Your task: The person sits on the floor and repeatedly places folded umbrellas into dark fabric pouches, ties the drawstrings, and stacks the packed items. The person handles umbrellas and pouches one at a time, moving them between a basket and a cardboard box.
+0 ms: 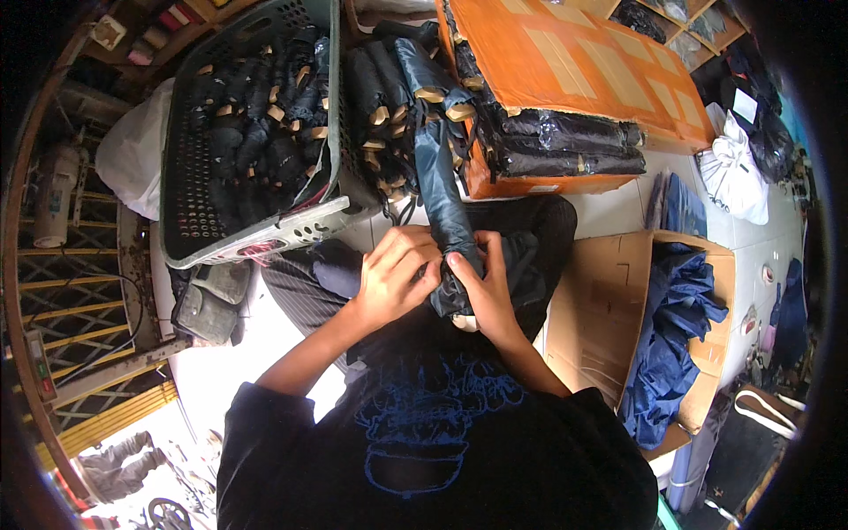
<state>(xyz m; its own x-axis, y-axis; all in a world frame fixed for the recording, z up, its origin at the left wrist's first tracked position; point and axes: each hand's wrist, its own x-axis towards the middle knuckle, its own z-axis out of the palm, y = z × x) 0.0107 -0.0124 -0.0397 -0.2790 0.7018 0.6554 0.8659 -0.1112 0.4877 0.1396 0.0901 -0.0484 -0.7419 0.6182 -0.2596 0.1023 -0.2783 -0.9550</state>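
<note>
In my lap lies a folded umbrella with dark blue-black fabric. Its shaft points away from me, and a pale wooden handle end shows near my belly. My right hand is closed around its lower part, thumb pressed on the cloth. From the left side my left hand grips the same part with curled fingers; what its fingertips pinch is partly hidden. Loose dark fabric bunches under and beside both hands. Beyond my lap is a pile of similar folded umbrellas with wooden ends.
A grey-green plastic basket of folded umbrellas stands at the left front. An orange taped carton holding plastic-wrapped dark bundles is at the right front. By my right knee sits an open carton with blue cloth. A grey pouch lies left.
</note>
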